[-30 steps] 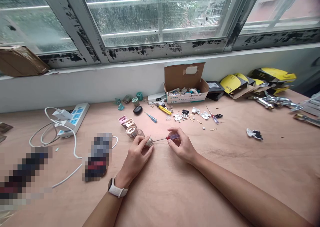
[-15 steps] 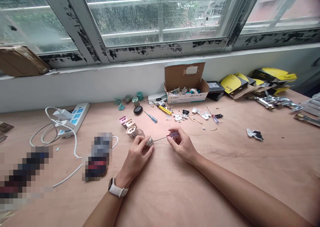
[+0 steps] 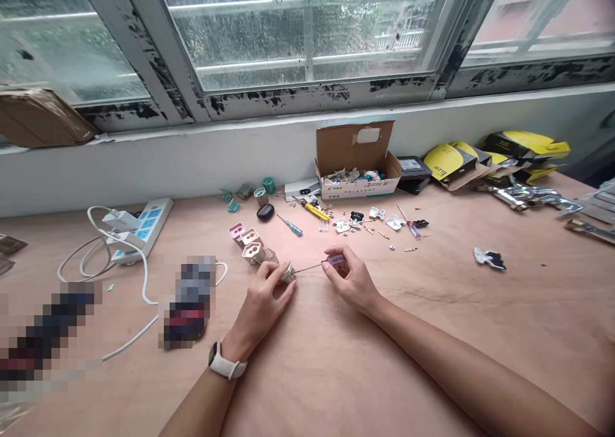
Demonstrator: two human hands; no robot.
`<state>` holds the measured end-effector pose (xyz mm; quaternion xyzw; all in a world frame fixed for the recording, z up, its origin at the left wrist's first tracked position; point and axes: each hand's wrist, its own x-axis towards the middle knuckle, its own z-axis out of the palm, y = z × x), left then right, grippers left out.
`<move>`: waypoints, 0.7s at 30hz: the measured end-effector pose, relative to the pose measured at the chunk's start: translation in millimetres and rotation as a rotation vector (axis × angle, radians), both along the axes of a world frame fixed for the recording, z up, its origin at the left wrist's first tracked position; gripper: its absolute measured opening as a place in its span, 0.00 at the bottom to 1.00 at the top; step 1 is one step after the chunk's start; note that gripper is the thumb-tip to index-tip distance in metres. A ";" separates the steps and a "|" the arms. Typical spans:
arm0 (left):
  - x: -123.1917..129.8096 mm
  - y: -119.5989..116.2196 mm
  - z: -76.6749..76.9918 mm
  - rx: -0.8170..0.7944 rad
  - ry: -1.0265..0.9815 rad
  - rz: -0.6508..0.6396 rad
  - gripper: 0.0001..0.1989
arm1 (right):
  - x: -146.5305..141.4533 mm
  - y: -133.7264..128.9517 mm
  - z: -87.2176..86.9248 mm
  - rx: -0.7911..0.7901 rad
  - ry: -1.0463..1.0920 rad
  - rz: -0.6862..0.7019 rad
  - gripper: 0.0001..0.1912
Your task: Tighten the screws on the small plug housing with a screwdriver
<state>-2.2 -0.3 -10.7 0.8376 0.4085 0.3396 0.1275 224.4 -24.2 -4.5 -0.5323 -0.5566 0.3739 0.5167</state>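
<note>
My left hand (image 3: 270, 291) is closed around a small pale grey-white part (image 3: 287, 273), its fingers hiding much of it. A screwdriver (image 3: 335, 259) with a see-through purple handle is gripped between the thumb and fingers of my right hand (image 3: 352, 277). Its thin metal shaft points left, and the tip meets the pale part, though the exact contact is too small to make out. Just beyond my left hand stand several small two-holed cases that look like pencil sharpeners, among them a pink one (image 3: 236, 232) and a cream one (image 3: 252, 252).
Behind my hands lie a blue screwdriver (image 3: 290, 225), a yellow-handled tool (image 3: 317, 213), another purple screwdriver (image 3: 409, 222) and scattered small parts. An open cardboard box (image 3: 358, 187) of pieces sits by the wall. Left are a power strip (image 3: 152, 222) and white cables; right, chrome fittings (image 3: 521, 195).
The screwdriver handle and my right fingers have shifted very slightly. My left hand and the pale part hold their place.
</note>
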 end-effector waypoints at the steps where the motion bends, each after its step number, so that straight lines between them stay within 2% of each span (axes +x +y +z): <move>1: 0.0 0.0 0.1 -0.001 -0.001 0.000 0.20 | 0.0 0.0 -0.2 0.000 -0.001 0.000 0.13; 21: 0.6 -0.6 0.6 0.012 0.008 0.006 0.19 | -0.8 -0.7 1.6 -0.013 -0.017 0.002 0.11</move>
